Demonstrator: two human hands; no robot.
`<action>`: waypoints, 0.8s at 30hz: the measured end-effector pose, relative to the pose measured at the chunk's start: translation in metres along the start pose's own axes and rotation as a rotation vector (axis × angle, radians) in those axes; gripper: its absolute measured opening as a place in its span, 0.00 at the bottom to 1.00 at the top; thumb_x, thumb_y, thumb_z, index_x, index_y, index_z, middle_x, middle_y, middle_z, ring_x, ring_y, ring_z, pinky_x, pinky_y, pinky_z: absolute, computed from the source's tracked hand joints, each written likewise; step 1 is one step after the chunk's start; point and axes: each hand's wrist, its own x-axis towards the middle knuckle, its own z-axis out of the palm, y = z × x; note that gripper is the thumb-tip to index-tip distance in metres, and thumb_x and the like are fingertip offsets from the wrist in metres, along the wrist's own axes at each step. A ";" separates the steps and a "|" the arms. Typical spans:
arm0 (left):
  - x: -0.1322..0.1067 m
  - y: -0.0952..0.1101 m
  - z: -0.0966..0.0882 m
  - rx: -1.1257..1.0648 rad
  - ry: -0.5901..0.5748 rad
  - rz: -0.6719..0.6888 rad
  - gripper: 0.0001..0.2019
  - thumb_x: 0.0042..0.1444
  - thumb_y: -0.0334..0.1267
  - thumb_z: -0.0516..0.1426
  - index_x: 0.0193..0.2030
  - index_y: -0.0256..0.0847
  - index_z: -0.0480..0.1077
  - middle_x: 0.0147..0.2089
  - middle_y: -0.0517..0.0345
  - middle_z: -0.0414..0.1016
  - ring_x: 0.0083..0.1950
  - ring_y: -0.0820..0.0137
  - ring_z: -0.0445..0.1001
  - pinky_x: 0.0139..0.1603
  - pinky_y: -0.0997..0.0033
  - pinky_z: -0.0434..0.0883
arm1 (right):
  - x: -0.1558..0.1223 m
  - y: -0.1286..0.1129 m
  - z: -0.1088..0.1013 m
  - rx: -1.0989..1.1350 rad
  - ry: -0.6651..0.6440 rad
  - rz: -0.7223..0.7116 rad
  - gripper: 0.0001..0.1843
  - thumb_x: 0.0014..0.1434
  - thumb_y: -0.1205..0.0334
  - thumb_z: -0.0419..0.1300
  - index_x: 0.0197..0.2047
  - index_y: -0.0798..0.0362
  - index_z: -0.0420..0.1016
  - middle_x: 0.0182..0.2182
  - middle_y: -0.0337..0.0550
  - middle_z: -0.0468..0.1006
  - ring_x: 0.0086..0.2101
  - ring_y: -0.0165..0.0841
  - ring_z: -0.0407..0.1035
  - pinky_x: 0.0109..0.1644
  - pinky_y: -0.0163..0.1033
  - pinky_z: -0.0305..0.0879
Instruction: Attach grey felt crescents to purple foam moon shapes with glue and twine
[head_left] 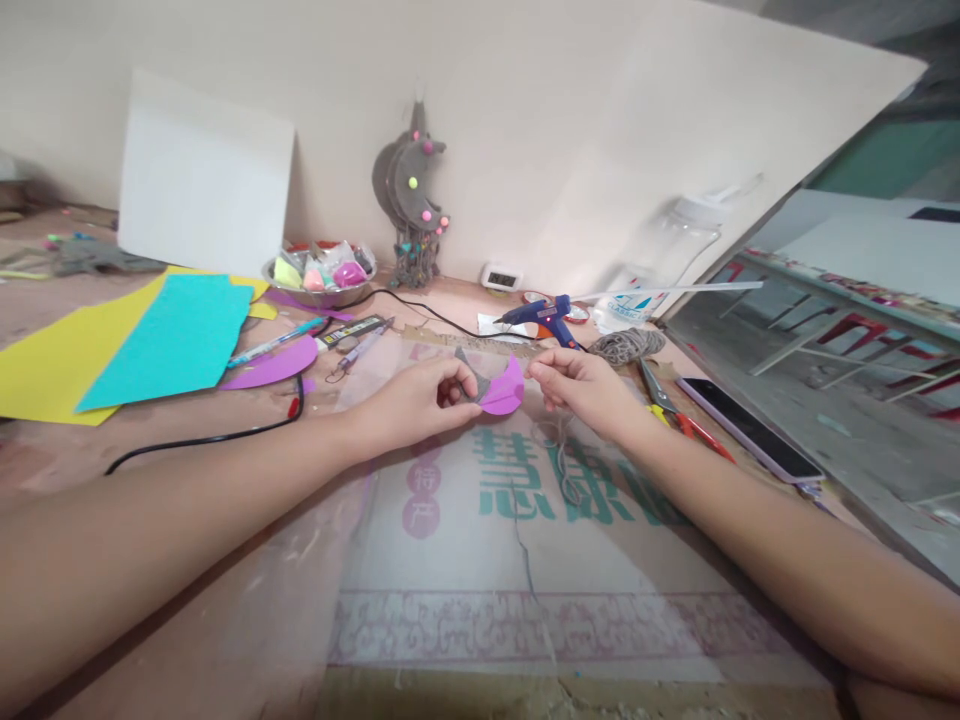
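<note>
Between the thumb and fingers of my left hand [442, 393] is a purple felt crescent [505, 388], with a grey felt piece [474, 376] against it near the fingertips. My right hand [570, 383] is pinched closed just right of the crescent, apart from it. A thin pale thread [570, 470] hangs in loops beneath the right fingers and seems to come from them; its end at the fingertips is too fine to make out. Under both hands lies a printed plastic sheet [442, 560].
Yellow felt [45, 350], turquoise felt [172, 340] and a bowl of bits [319, 290] lie left. A grey crescent ornament [416, 190] hangs behind. A blue glue gun [547, 318], grey yarn [628, 346], scissors [679, 415] and a phone [750, 428] are right. A black cord [202, 440] crosses the left.
</note>
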 end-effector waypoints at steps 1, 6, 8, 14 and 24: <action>0.000 0.000 0.000 0.001 0.000 0.001 0.08 0.51 0.40 0.56 0.34 0.39 0.65 0.29 0.62 0.65 0.29 0.76 0.63 0.30 0.75 0.62 | 0.001 0.001 0.000 -0.016 -0.008 0.005 0.15 0.53 0.50 0.58 0.28 0.55 0.66 0.17 0.33 0.64 0.18 0.23 0.57 0.21 0.31 0.53; 0.000 -0.003 0.000 0.010 -0.020 0.013 0.07 0.51 0.39 0.55 0.34 0.39 0.64 0.29 0.62 0.65 0.29 0.76 0.62 0.30 0.75 0.62 | 0.002 0.006 0.004 -0.072 0.005 -0.010 0.12 0.55 0.53 0.56 0.30 0.55 0.67 0.17 0.33 0.65 0.18 0.24 0.57 0.21 0.31 0.53; 0.000 -0.003 0.000 0.010 -0.022 0.033 0.06 0.51 0.38 0.55 0.34 0.39 0.64 0.30 0.62 0.65 0.29 0.76 0.63 0.31 0.74 0.62 | 0.002 0.008 0.006 -0.086 0.014 -0.048 0.12 0.55 0.53 0.56 0.31 0.55 0.67 0.18 0.33 0.65 0.17 0.23 0.56 0.21 0.31 0.52; -0.001 -0.001 0.000 -0.020 -0.033 0.048 0.07 0.50 0.38 0.56 0.35 0.40 0.64 0.31 0.62 0.65 0.31 0.75 0.65 0.33 0.74 0.64 | 0.001 0.011 0.009 -0.132 0.008 -0.082 0.12 0.56 0.54 0.56 0.30 0.55 0.68 0.21 0.36 0.68 0.20 0.25 0.60 0.24 0.32 0.56; 0.000 -0.002 -0.004 0.028 0.011 0.017 0.12 0.58 0.38 0.48 0.41 0.40 0.71 0.32 0.59 0.70 0.32 0.73 0.66 0.33 0.73 0.63 | 0.000 0.015 0.010 -0.245 0.012 -0.127 0.18 0.58 0.55 0.54 0.47 0.56 0.72 0.20 0.35 0.69 0.20 0.26 0.60 0.26 0.33 0.57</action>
